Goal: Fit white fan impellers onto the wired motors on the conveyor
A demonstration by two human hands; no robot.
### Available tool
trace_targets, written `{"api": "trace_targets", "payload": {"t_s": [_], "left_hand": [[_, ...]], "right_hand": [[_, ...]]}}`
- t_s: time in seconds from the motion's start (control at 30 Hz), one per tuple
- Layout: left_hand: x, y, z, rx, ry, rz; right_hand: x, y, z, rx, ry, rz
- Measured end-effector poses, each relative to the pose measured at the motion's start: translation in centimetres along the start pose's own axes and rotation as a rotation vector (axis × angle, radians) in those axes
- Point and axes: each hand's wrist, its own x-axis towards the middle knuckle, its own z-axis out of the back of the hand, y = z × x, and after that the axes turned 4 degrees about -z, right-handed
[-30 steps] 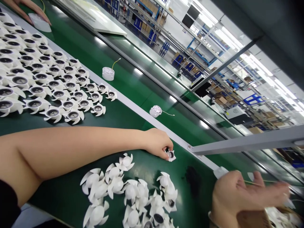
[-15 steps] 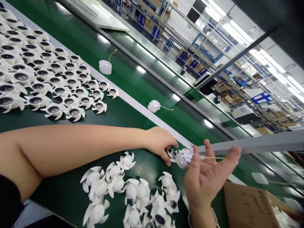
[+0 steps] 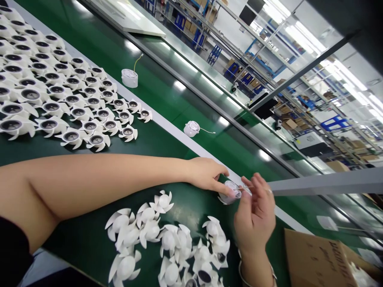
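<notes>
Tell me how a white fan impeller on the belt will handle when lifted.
The white fan impeller looks like thin moulded plastic, so probably light and fairly stiff. Its thin blades may chip. Resting on curved blades on the green belt, it could tip if pushed.

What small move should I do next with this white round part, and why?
Probably press the white round housing gently onto the white bladed rotor beneath it. The left hand and right hand both hold them, and the thin wire runs clear, but the blur hides whether they are fully seated.
</notes>
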Motion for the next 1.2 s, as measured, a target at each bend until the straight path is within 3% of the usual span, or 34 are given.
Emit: {"api": "trace_targets", "payload": {"t_s": [0.1, 0.27, 0.33, 0.5, 0.7, 0.93, 1.2], "left_hand": [[0.0, -0.3, -0.4, 0.047, -0.03, 0.027], [0.1, -0.2, -0.8, 0.064, -0.027, -0.005], [0.2, -0.1, -0.7, 0.057, -0.041, -0.003], [0.4, 0.2, -0.6, 0.02, -0.048, -0.018], [0.3, 0.2, -0.3, -0.086, -0.078, -0.043], [0.3, -0.1, -0.6, -0.103, -0.1, 0.014], [0.4, -0.7, -0.7, -0.118, -0.114, 0.132]], "right_hand": [[0.0, -0.9, 1.6, -0.081, 0.027, -0.012], [-0.1, -2.3, 3.4, -0.069, 0.298, -0.195], [-0.2, -2.5, 3.7, -0.036, 0.347, -0.261], [-0.3, -2.3, 3.9, -0.118, 0.439, -0.128], [-0.1, -1.9, 4.5, -0.17, 0.403, -0.016], [0.2, -1.1, 4.2, -0.203, 0.387, 0.226], [-0.1, -0.8, 3.3, -0.185, 0.341, 0.163]]}}
